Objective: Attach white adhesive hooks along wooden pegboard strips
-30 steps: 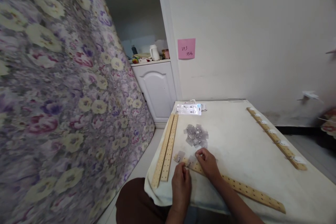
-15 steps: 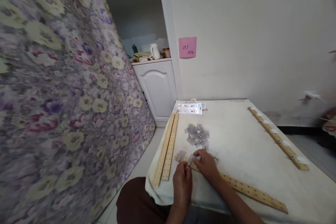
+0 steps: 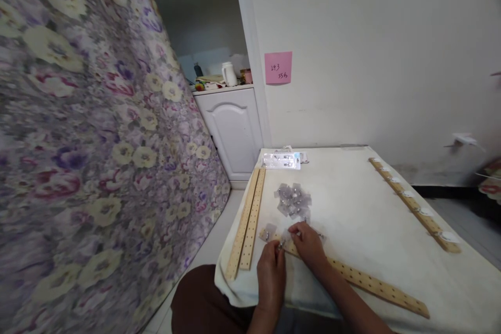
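Note:
My left hand (image 3: 271,270) and my right hand (image 3: 308,244) meet at the near left end of a perforated wooden strip (image 3: 368,283) lying slantwise across the white table (image 3: 352,219). Both hands have their fingers pinched together around a small clear plastic hook piece (image 3: 282,242) pressed on the strip's end. Another clear piece (image 3: 269,230) sits on the strip just left of them. A pile of several clear hook pieces (image 3: 294,201) lies a little beyond my right hand.
Two perforated wooden strips (image 3: 247,223) lie side by side along the table's left edge. A strip with white pads (image 3: 413,203) lies at the right. A clear blister pack (image 3: 282,160) sits at the far edge. A floral mattress (image 3: 86,141) leans on the left, a white cabinet (image 3: 233,128) behind.
My right hand has slid slightly left toward my left hand, and both have closed in on the small piece at the strip's end. The camera tilted a little.

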`<state>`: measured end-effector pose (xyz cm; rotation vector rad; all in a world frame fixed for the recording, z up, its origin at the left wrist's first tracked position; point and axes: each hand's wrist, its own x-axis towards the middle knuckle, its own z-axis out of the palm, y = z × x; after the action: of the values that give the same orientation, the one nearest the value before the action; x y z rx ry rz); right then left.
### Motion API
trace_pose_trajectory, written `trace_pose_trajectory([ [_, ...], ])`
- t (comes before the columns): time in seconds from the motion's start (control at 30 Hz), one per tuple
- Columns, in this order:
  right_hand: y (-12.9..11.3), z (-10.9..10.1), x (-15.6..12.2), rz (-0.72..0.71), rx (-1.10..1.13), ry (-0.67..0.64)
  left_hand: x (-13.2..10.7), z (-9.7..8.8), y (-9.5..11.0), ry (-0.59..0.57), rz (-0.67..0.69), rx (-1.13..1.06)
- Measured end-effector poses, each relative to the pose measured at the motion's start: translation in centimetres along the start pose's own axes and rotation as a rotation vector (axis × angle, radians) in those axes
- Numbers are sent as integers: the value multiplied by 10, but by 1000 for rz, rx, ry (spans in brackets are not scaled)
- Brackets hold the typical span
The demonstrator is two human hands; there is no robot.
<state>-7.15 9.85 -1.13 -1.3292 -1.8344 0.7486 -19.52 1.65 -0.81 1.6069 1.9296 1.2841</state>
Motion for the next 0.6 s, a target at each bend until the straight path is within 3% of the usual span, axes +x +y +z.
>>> trace_pose_trajectory([
  [0.3,-7,-2,-2,-4,-18,-7,1,1,-2,4,7,5],
  [0.6,-17,-6,-1,88,-47,-46,1,0,4,-3,0,7],
])
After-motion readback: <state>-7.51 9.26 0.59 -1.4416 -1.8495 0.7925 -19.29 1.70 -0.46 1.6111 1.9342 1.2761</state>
